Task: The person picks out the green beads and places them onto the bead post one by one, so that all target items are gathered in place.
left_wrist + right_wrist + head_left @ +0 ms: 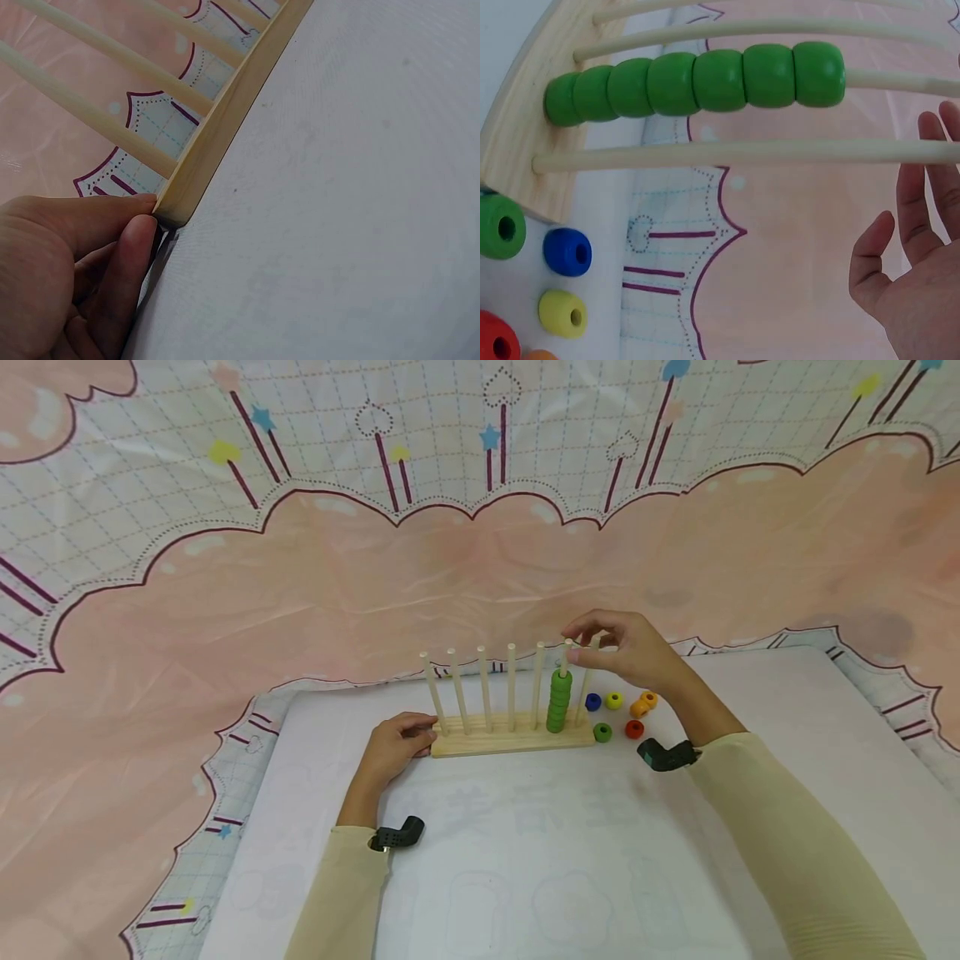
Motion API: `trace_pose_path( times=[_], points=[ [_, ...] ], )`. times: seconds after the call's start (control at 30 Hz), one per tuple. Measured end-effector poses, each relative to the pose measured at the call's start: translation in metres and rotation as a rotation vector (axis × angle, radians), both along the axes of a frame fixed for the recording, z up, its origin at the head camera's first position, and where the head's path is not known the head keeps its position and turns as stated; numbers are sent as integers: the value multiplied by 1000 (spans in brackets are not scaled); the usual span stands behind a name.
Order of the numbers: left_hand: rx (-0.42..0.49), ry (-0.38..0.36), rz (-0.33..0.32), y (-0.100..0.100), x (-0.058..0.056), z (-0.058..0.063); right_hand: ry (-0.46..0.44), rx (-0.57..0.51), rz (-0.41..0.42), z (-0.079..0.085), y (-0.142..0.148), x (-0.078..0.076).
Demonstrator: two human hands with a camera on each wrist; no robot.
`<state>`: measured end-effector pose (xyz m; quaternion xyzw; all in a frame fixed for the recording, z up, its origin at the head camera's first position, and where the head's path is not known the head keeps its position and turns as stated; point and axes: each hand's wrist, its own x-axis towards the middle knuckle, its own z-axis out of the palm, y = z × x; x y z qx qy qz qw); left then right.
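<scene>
A pale wooden stand (510, 743) with a row of upright pegs sits on the white table. Several green beads (558, 703) are stacked on its second peg from the right, and the other pegs are bare. At the stand's left end, my left hand (392, 748) holds the corner of the base (217, 142) between thumb and fingers. My right hand (632, 647) is up at the tops of the right-hand pegs. In the right wrist view its fingers (911, 202) are spread loosely beside the peg tips, with no bead between them.
Loose beads lie right of the stand: a blue bead (593, 702), a yellow bead (614, 700), a green bead (602, 732), a red bead (634, 729) and orange beads (640, 707). Behind the table (540, 860) hangs a pink patterned cloth (420, 585).
</scene>
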<state>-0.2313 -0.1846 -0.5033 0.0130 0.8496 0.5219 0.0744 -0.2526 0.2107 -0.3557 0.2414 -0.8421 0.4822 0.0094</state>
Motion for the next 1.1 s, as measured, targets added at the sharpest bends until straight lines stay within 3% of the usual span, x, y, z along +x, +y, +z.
trace_pose_path(
  times=[0.37,1.1],
  points=[
    [1,2,-2,1,2,2,-101,85,-80,-11,18,4],
    [-6,2,-5,0,1,0,-202,217,-132,-73,54,10]
  ],
)
